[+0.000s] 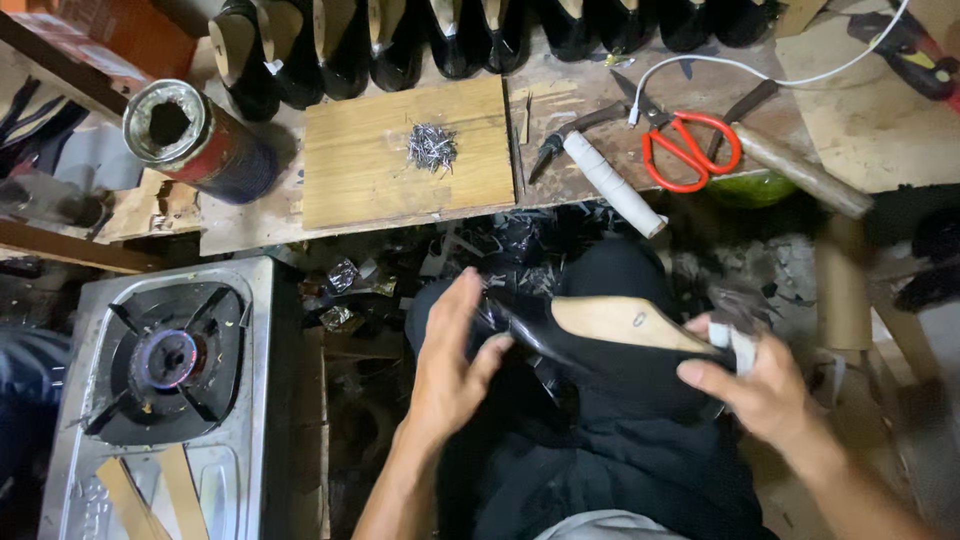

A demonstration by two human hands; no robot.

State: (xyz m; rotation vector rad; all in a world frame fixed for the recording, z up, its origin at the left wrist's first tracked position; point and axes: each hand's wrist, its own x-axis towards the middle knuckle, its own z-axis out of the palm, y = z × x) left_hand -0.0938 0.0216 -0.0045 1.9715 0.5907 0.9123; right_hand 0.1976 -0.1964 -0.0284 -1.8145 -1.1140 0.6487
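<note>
Held over the lap: a black leather shoe upper stretched on a pale wooden last [610, 335], sole side up. Left hand [450, 365] cupped against its pointed end, fingers pressed together, thumb on the black edge. Right hand [765, 385] gripped the heel end, fingers curled around it. Lit single-burner steel gas stove [165, 365] sat left. Above, on the wooden workbench [560, 110]: heap of small metal tacks [432, 148], red-handled scissors [690, 148].
</note>
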